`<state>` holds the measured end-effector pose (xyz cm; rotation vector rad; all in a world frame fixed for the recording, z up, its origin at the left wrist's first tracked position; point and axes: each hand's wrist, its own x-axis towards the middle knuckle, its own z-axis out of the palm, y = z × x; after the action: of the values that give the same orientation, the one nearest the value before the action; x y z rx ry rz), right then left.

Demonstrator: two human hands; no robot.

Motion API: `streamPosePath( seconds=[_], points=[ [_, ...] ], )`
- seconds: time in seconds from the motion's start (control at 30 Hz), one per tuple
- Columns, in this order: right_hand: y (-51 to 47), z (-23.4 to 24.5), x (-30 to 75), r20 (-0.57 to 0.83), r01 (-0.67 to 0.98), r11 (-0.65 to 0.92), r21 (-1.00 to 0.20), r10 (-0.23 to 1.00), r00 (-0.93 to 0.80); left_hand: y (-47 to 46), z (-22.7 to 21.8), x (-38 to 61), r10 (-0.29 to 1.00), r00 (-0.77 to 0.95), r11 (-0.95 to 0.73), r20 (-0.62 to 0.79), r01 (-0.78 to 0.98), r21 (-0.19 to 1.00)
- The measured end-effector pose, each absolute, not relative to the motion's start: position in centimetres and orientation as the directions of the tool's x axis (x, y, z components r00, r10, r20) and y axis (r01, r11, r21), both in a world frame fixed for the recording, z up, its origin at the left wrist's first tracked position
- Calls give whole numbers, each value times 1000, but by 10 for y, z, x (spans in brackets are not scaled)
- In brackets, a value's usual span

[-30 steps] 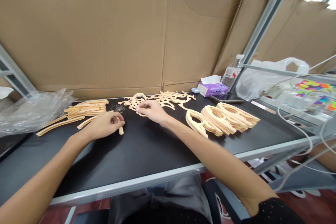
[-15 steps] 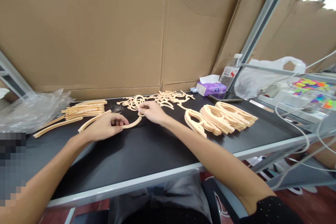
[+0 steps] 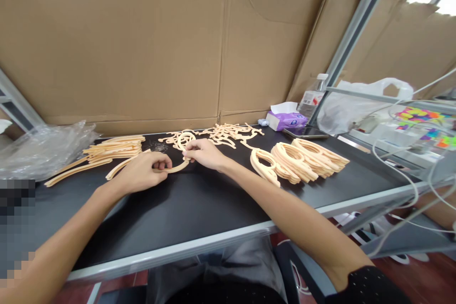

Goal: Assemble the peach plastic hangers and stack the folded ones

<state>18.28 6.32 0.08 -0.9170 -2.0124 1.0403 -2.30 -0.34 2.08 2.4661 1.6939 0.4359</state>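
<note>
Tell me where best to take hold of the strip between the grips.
Take the strip by its exposed middle, probably best pinched across its narrow width from the near side: the left grip covers one end, the right grip is at the other, and the middle bows toward that side.

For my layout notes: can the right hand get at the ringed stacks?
Probably yes: bare tabletop separates the right hand from the ringed stacks, though that hand seems to pinch a ring.

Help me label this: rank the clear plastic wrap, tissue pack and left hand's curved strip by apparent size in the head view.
1. Clear plastic wrap
2. Tissue pack
3. Curved strip, partly hidden
</note>
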Motion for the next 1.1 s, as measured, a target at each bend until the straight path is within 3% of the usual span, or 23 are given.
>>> streamPosePath(
  seconds=[0.23,0.43,0.7,0.9,1.1],
  points=[
    [56,0,182,215,318,462,-828,785,-581,-4,16,-25,894,365,-410,261,901,141],
    [51,1,180,232,347,497,-796,779,-582,-8,17,-16,863,402,-394,306,915,-90],
    [50,1,180,252,376,535,-756,769,-588,-13,16,-7,807,531,-441,259,833,-334],
    [59,0,185,265,345,529,-776,769,-582,-8,8,-13,770,584,-472,257,792,-386],
    [68,-1,190,181,299,432,-851,776,-604,-4,4,-18,699,635,-511,329,765,-391]
  ],
)
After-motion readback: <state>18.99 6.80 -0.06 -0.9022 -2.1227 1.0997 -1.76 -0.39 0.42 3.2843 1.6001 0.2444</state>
